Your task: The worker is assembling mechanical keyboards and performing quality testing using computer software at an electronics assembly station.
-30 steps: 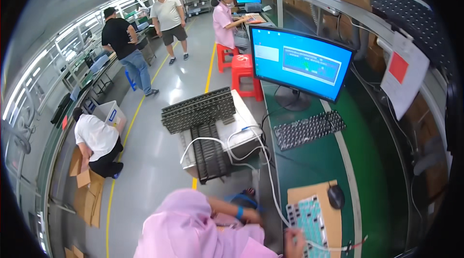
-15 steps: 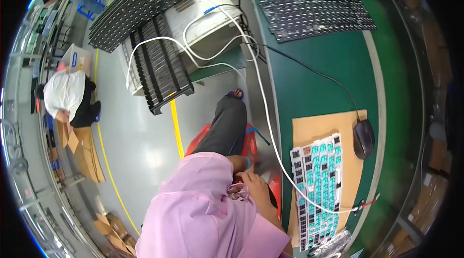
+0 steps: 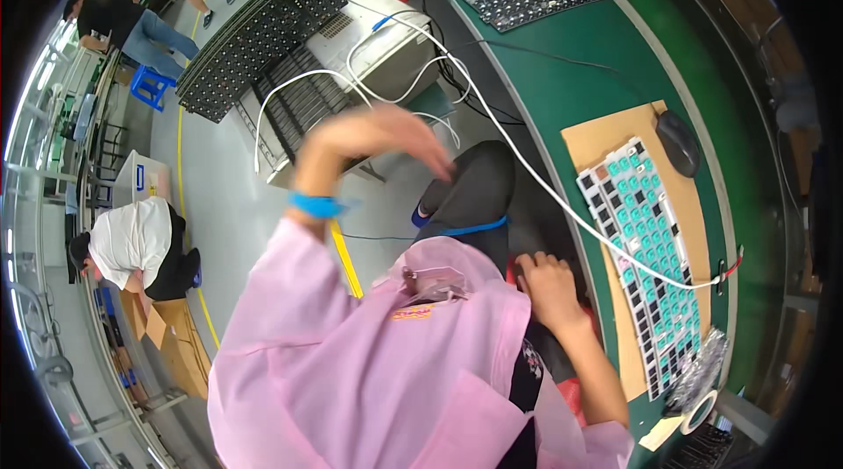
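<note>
Green table [image 3: 544,104] holds one teal-switch keyboard [image 3: 645,254], one black mouse [image 3: 678,144] beside it. Left of the keyboard, the blurry left hand [image 3: 378,133] is loosely stretched, empty; the right hand [image 3: 549,289], nearer, curls, its hold unclear.

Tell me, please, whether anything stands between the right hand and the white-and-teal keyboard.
The edge of the green bench lies between the right hand and the keyboard, which a white cable also crosses.

A pink shirt [image 3: 369,381] is bearing a small orange-yellow mark [image 3: 411,314]; a blue wristband [image 3: 314,205] is showing at its eleven o'clock, dark trousers [image 3: 481,179] are showing at one o'clock.
</note>
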The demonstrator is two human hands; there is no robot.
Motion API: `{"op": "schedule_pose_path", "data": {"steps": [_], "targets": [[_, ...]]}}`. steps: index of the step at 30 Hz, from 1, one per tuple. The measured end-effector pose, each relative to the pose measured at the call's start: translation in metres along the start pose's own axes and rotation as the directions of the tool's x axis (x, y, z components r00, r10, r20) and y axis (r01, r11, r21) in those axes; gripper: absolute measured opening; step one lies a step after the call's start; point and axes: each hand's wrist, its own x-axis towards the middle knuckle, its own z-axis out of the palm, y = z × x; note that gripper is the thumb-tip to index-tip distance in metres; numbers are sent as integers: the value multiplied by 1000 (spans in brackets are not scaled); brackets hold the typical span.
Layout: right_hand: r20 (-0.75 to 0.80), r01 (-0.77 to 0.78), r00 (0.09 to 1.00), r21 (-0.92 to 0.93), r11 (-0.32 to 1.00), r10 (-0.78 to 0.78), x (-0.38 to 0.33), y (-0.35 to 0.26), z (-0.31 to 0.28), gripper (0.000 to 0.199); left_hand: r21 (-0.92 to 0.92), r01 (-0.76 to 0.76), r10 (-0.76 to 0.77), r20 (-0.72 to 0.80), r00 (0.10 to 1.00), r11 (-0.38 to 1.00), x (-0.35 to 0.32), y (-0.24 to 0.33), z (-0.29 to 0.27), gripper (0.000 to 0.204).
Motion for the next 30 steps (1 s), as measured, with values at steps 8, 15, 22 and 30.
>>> {"op": "schedule_pose_path", "data": {"steps": [8,15,22,30], "targets": [[65,-51,997,346,937,31,11,-29,-23,24,176,-630,-112,-914,-390,756,-291,-73,-168,54],[91,-212,973,723,658,213,-13,-60,14,24,-24,-614,-14,-1000,21,789,-296,-111,-235,33],[80,-270,939,772,575,334,-32,-68,32,24,-396,-226,-451,-839,-305,890,-230,-63,-196,61],[-138,-6,872,957,292,470,-87,-38,-73,28,151,-633,-38,-961,-275,759,-173,34,-64,65]]}}
